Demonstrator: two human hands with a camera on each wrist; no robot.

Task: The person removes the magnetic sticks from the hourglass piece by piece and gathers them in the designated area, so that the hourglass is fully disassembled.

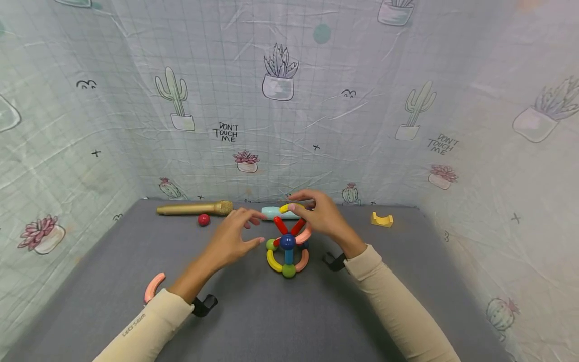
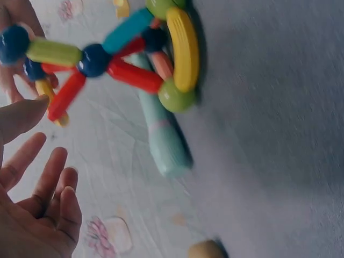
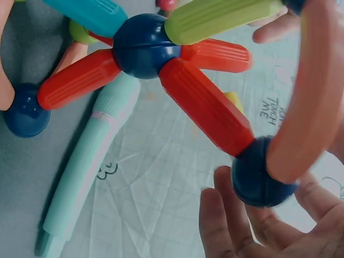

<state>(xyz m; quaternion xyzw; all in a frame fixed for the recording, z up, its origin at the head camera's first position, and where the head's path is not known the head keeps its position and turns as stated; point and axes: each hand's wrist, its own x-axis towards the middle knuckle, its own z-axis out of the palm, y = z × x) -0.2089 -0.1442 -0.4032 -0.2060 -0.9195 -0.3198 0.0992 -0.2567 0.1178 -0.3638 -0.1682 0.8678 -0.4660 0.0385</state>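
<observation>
A construction toy of coloured sticks and balls (image 1: 288, 243) stands mid-table. Its base has green balls, a yellow curved stick (image 2: 184, 49) and peach ones; red sticks (image 3: 207, 105) branch from a central blue ball (image 3: 147, 45). My right hand (image 1: 323, 213) is at the toy's upper right, pinching a yellow curved stick (image 1: 285, 208) between thumb and fingers. Beside those fingers, a blue ball (image 3: 258, 172) joins a red stick and a peach curved stick (image 3: 312, 97). Left of the toy, my left hand (image 1: 229, 240) hovers with fingers spread and relaxed, holding nothing.
Behind the toy lies a mint microphone-shaped object (image 1: 271, 213). A gold microphone (image 1: 194, 207) and red ball (image 1: 203, 219) are at the back left. A loose peach curved stick (image 1: 154, 287) lies by the left forearm, a yellow notched block (image 1: 382, 219) at back right.
</observation>
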